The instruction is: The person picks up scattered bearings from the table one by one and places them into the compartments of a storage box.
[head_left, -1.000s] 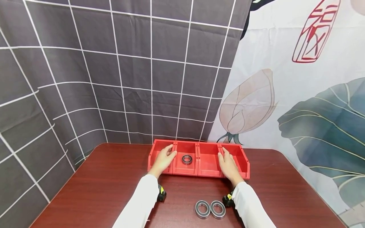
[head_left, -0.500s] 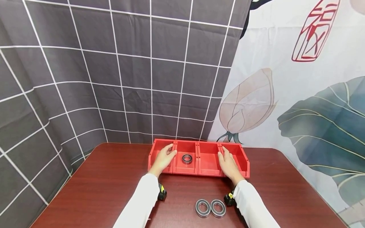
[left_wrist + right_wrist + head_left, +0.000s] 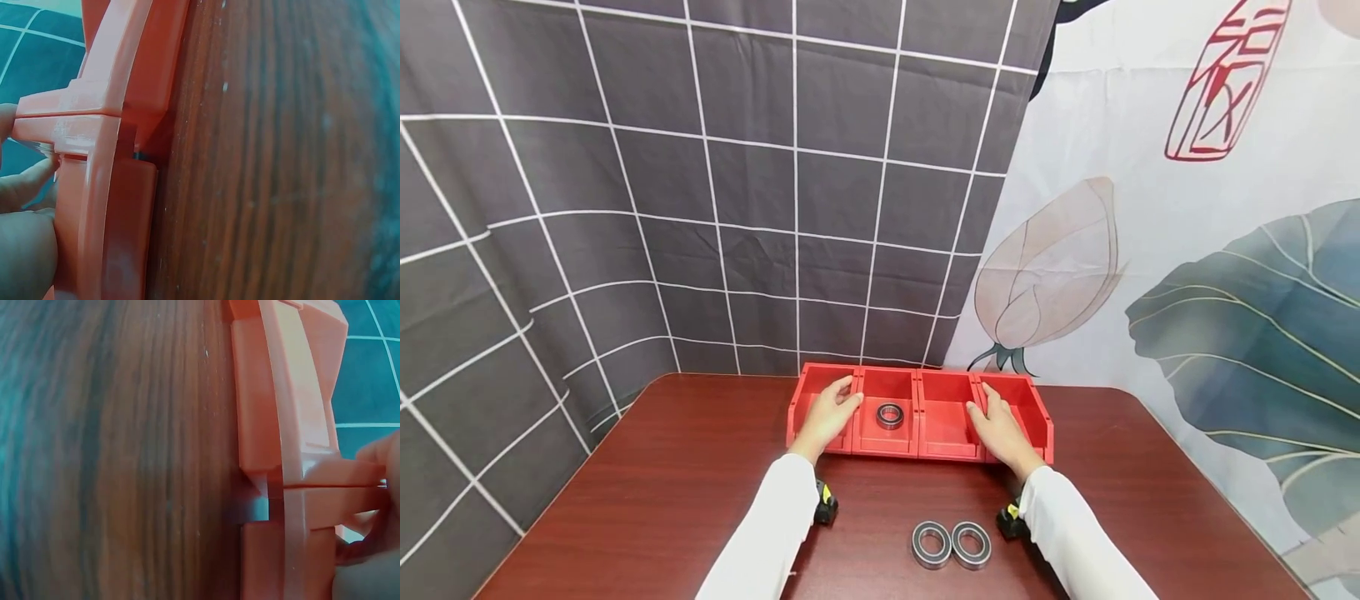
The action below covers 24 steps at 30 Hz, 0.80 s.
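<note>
Four-part red bin row point(image 3: 885, 446) stands at the back of the table. My left hand point(image 3: 826, 417) grips the paired side walls between the leftmost bin and its neighbour; the left wrist view shows fingers point(image 3: 25, 184) on both sides of the joint. My right hand point(image 3: 1002, 429) holds the walls between the two rightmost bins the same way, its fingers point(image 3: 378, 450) partly cut off by the right wrist view's edge. A ball bearing point(image 3: 880, 416) lies flat in the second bin from the left. Two larger bearings point(image 3: 920, 545) lie side by side on the table between my forearms.
The brown wood table point(image 3: 685, 483) has rounded back corners. Behind it hang a dark grid-patterned cloth point(image 3: 745, 192) and a white cloth with a lotus print point(image 3: 1052, 258). A black wrist camera point(image 3: 826, 504) sits under each sleeve.
My right wrist has swung slightly to the right, while the fingers stay at the bin walls. The left hand, the bins and the bearings keep their places; the head view has shifted slightly.
</note>
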### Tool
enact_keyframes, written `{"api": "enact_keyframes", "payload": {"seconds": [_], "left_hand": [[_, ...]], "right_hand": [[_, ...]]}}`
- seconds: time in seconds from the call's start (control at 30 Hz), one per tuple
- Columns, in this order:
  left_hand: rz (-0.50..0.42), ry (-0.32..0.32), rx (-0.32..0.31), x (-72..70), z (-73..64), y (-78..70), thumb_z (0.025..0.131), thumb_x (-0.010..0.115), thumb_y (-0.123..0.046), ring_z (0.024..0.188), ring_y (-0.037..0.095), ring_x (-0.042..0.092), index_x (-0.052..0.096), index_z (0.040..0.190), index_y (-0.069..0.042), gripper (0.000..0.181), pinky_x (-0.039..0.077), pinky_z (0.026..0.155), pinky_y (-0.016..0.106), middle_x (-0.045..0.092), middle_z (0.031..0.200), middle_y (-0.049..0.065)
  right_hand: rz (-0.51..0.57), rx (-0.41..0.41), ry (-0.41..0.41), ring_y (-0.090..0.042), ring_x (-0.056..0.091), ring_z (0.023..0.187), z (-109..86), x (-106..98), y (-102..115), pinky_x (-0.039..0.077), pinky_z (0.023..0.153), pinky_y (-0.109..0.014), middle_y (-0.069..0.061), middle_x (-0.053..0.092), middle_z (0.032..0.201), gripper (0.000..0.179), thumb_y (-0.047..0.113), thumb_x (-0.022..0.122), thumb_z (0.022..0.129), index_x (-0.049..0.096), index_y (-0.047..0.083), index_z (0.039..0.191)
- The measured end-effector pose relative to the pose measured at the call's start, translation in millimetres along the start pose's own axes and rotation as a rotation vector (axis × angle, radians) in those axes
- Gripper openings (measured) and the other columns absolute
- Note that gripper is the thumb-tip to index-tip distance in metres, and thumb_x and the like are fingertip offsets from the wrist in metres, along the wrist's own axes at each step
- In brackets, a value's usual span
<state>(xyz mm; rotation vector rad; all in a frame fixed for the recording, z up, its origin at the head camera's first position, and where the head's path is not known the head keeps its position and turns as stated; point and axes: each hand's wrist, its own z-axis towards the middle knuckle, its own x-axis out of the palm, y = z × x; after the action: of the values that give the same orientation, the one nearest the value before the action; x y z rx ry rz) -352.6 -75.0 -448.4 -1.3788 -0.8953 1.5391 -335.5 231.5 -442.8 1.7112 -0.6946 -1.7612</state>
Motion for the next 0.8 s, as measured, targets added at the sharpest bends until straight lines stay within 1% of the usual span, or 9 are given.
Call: {"api": "enact_keyframes", "payload": {"seconds": [0.07, 0.17, 0.23, 0.3, 0.37, 0.43, 0.53, 0.67, 0.8], "left_hand": [[0.002, -0.008, -0.003, -0.5, -0.1, -0.7, 0.094, 0.062, -0.027, 0.124, 0.033, 0.053, 0.044, 0.144, -0.007, 0.056, 0.045, 0.099, 0.047, 0.053, 0.137, 0.016], [0.007, -0.005, 0.002, 0.7, -0.2, -1.5, 0.094, 0.062, -0.027, 0.123, 0.033, 0.053, 0.044, 0.144, -0.007, 0.056, 0.045, 0.099, 0.046, 0.053, 0.137, 0.016], [0.009, 0.000, 0.011, 1.5, -0.2, -1.9, 0.095, 0.061, -0.026, 0.123, 0.033, 0.053, 0.044, 0.144, -0.006, 0.056, 0.045, 0.099, 0.046, 0.053, 0.137, 0.017], [0.011, 0.000, 0.021, 1.8, -0.3, -2.3, 0.095, 0.061, -0.025, 0.123, 0.033, 0.053, 0.044, 0.143, -0.005, 0.055, 0.045, 0.100, 0.046, 0.053, 0.136, 0.018], [0.005, -0.001, 0.017, 1.5, -0.2, -2.8, 0.095, 0.061, -0.025, 0.124, 0.033, 0.053, 0.044, 0.143, -0.005, 0.055, 0.045, 0.100, 0.047, 0.053, 0.137, 0.018], [0.004, -0.005, 0.016, 0.7, 0.1, -3.0, 0.095, 0.061, -0.026, 0.124, 0.033, 0.053, 0.044, 0.143, -0.005, 0.056, 0.045, 0.100, 0.046, 0.053, 0.137, 0.017], [-0.003, -0.007, 0.006, -0.6, 0.0, -3.3, 0.094, 0.062, -0.027, 0.124, 0.033, 0.053, 0.044, 0.144, -0.006, 0.057, 0.045, 0.100, 0.046, 0.053, 0.137, 0.017], [-0.005, -0.004, 0.002, -1.5, 0.0, -1.5, 0.094, 0.062, -0.028, 0.124, 0.032, 0.053, 0.044, 0.143, -0.006, 0.057, 0.044, 0.101, 0.045, 0.054, 0.137, 0.017], [-0.012, -0.002, 0.001, -2.5, 0.0, -0.6, 0.094, 0.062, -0.028, 0.124, 0.032, 0.053, 0.045, 0.144, -0.006, 0.057, 0.044, 0.101, 0.045, 0.054, 0.136, 0.016]], "right_hand": [[-0.002, 0.000, 0.019, -0.044, 0.025, 0.137, 0.8, -1.6, 0.6, 0.028, 0.105, -0.063, -0.026, 0.021, 0.152, 0.074, 0.036, 0.045, 0.100, 0.007, 0.002, 0.154], [0.002, 0.002, 0.029, -0.044, 0.027, 0.137, 0.1, -4.5, 0.7, 0.033, 0.103, -0.062, -0.026, 0.022, 0.152, 0.074, 0.034, 0.046, 0.100, 0.006, 0.002, 0.153], [0.016, 0.004, 0.012, -0.043, 0.030, 0.134, -1.9, -5.8, 2.1, 0.035, 0.102, -0.061, -0.026, 0.024, 0.150, 0.074, 0.032, 0.048, 0.099, 0.007, 0.002, 0.153], [0.021, -0.014, -0.020, -0.042, 0.033, 0.132, -4.6, -6.4, 4.5, 0.037, 0.101, -0.060, -0.026, 0.025, 0.149, 0.074, 0.031, 0.049, 0.099, 0.008, 0.002, 0.153], [0.019, -0.048, -0.074, -0.040, 0.036, 0.129, -8.1, -6.8, 7.8, 0.040, 0.100, -0.058, -0.024, 0.027, 0.146, 0.072, 0.028, 0.051, 0.098, 0.011, 0.003, 0.153], [0.010, -0.102, -0.125, -0.039, 0.037, 0.127, -13.1, -7.8, 11.8, 0.042, 0.099, -0.057, -0.024, 0.030, 0.144, 0.070, 0.025, 0.053, 0.097, 0.015, 0.003, 0.152], [-0.012, -0.184, -0.171, -0.038, 0.038, 0.127, -23.5, -10.5, 17.8, 0.045, 0.096, -0.056, -0.022, 0.034, 0.142, 0.070, 0.022, 0.058, 0.095, 0.020, 0.006, 0.151], [-0.031, -0.274, -0.188, -0.036, 0.041, 0.124, -39.5, -14.7, 25.5, 0.049, 0.091, -0.055, -0.019, 0.040, 0.137, 0.071, 0.020, 0.062, 0.092, 0.024, 0.007, 0.150], [-0.053, -0.333, -0.197, -0.032, 0.046, 0.119, -51.1, -17.3, 29.2, 0.051, 0.089, -0.053, -0.015, 0.046, 0.133, 0.069, 0.021, 0.065, 0.091, 0.030, 0.008, 0.148]]}}
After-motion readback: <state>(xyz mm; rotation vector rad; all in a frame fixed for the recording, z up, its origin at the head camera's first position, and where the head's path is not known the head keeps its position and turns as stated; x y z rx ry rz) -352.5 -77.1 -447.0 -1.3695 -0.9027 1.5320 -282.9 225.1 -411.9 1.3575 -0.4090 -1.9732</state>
